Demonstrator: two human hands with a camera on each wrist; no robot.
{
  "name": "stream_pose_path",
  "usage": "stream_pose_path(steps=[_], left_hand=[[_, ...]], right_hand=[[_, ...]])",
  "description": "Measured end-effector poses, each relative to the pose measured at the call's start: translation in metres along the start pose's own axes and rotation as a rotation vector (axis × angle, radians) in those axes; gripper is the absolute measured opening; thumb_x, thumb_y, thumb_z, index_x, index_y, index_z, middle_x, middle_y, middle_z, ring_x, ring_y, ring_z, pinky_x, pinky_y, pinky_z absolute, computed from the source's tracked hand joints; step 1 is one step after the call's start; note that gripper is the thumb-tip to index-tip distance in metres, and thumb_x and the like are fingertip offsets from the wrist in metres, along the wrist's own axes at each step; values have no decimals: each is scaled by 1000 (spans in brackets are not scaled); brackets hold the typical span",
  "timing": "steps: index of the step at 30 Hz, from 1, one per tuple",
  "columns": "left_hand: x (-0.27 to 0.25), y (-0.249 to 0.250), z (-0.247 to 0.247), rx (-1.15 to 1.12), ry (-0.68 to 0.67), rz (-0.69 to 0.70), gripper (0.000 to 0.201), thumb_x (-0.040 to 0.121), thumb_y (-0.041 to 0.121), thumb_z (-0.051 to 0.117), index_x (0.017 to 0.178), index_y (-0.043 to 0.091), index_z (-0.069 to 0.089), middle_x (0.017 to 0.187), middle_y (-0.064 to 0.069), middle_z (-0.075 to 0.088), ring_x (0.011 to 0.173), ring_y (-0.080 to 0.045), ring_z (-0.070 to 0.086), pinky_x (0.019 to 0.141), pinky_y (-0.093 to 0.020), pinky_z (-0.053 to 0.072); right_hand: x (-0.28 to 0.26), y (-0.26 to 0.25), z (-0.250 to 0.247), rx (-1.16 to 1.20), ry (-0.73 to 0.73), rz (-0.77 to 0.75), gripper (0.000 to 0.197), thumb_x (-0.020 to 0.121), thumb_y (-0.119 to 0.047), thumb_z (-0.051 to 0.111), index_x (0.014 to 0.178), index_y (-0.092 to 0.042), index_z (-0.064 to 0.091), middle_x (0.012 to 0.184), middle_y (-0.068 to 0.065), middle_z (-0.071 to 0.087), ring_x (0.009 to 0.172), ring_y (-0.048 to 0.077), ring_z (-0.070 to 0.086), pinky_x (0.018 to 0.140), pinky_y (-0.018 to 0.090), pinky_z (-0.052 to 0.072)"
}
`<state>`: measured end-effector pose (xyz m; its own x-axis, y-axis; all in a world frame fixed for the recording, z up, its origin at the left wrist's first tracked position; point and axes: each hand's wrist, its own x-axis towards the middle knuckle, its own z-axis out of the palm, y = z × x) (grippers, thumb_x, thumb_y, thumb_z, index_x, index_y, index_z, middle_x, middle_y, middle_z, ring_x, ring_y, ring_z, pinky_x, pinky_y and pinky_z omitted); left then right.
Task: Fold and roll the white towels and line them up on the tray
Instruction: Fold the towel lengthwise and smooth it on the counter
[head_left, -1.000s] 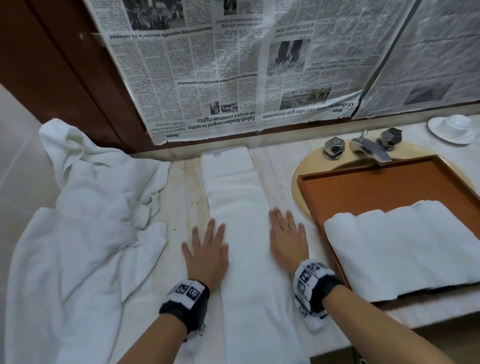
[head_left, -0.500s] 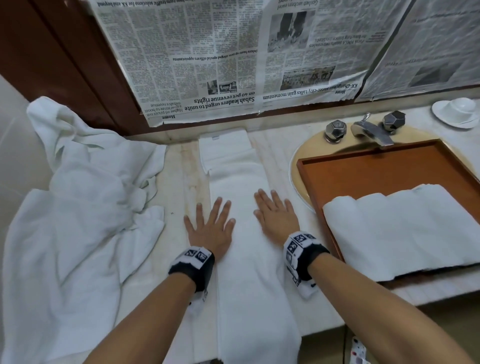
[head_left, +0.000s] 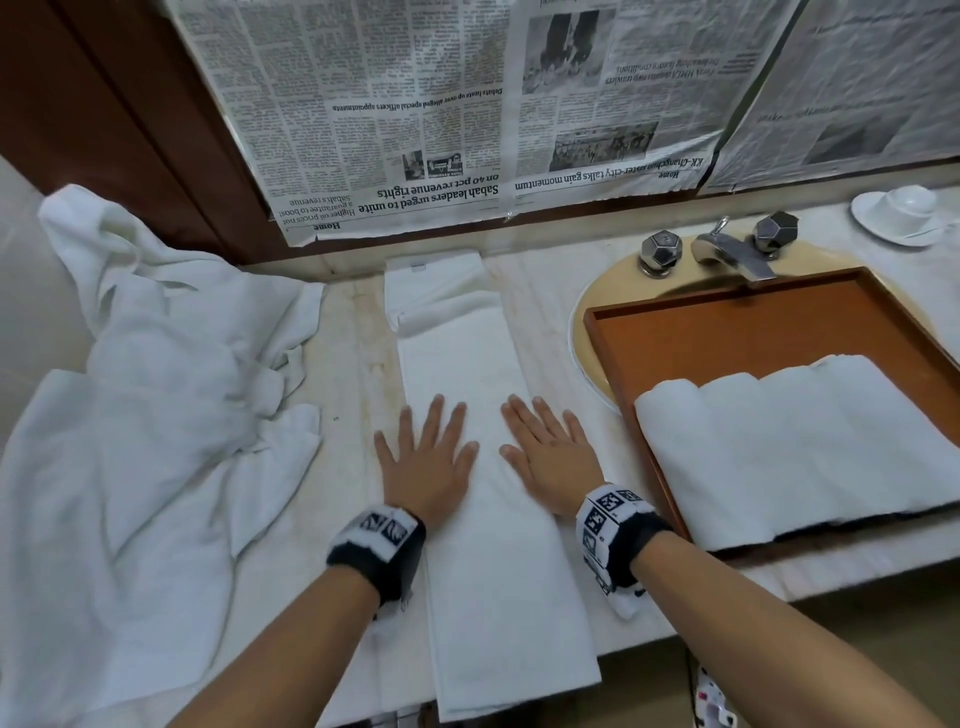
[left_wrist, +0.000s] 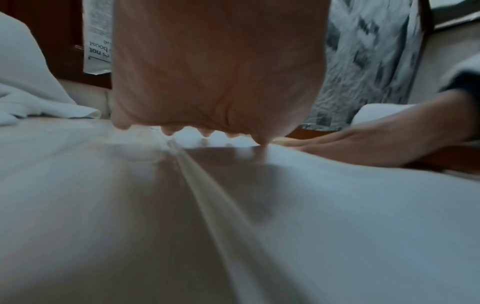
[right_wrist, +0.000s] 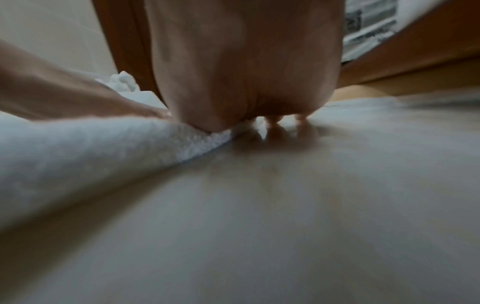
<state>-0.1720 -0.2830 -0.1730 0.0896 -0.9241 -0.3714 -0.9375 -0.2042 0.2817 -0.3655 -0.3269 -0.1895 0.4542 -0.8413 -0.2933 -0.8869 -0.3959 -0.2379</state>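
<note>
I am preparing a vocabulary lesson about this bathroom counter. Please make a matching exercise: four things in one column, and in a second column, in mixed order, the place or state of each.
Things:
1. folded towel
2. rolled towels
3. crumpled towels
4. cup and saucer

Places or states:
A. heaped loosely at the left end of the counter
B. lined up side by side on the wooden tray
C. at the far right corner, beyond the tap
D. a long flat strip under the left hand and right hand

Pairs: 1-D, 2-B, 3-A, 4-C
</note>
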Motion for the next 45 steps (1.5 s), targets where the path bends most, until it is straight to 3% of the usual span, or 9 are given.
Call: stream_pose_path(steps=[4,11,16,20,22,26,33,39,45], left_hand=[[-29,-8,20,71,-10,-10,62,91,69,-6,150,52,-19,159,24,-26,151,-22,-19,117,-61,-9],[-36,-32,4,-22,-21,-129,57,103,55,13,153,49,-14,162,22,-19,152,-26,-17,118,-62,-7],[-75,-27,21,-15,-59,-22,58,101,60,15,151,53,-15,160,21,-26,150,-25,-23,118,-60,-10],[-78,-37,24,16,-47,-57,59,99,65,10,148,54,-21,158,24,-28,149,-22,-25,118,-61,-10],[-78,-42,22,21,-47,-85,60,98,66,10,148,54,-21,159,24,-25,150,-23,-24,117,-61,-10],[-89,-33,21,1,-36,-58,60,101,61,14,152,50,-14,160,20,-26,150,-26,-23,117,-61,-11],[-98,-22,39,26,-44,-9,63,98,66,11,151,49,-20,157,24,-31,149,-21,-26,117,-59,-13],[-102,-34,34,30,-43,-33,64,98,65,11,152,46,-18,159,23,-26,150,-25,-24,117,-62,-11],[-110,-5,45,12,-38,102,63,94,65,0,153,47,-15,156,23,-30,150,-23,-25,117,-61,-10]], right_hand=[[-4,1,-3,-23,-16,15,59,103,-55,6,156,-35,-10,159,-22,-20,151,10,-14,122,44,-7],[-29,8,-2,163,66,116,52,108,-30,17,159,-27,6,165,-13,1,153,16,-2,123,42,2],[-79,-8,16,86,0,0,70,92,-52,-9,158,-33,6,164,-19,-5,152,10,-6,122,37,-3],[-86,-1,21,40,30,81,79,85,-55,-18,158,-34,2,163,-21,-7,152,9,-6,122,36,-1],[-87,5,16,64,46,159,77,87,-52,-14,159,-29,5,165,-16,-2,153,12,-2,122,36,3],[-97,-6,12,237,76,154,58,106,-44,24,159,-26,9,165,-12,1,153,14,0,122,39,7],[-110,-13,30,40,-16,111,84,81,-69,-9,157,-33,-6,157,-21,-20,151,10,-13,122,40,-6],[-124,-3,26,99,111,265,57,106,-44,17,159,-25,8,166,-11,0,153,15,-1,122,41,6],[-129,-56,40,113,141,-20,55,107,-39,23,158,-20,16,163,-9,2,152,12,5,123,36,0]])
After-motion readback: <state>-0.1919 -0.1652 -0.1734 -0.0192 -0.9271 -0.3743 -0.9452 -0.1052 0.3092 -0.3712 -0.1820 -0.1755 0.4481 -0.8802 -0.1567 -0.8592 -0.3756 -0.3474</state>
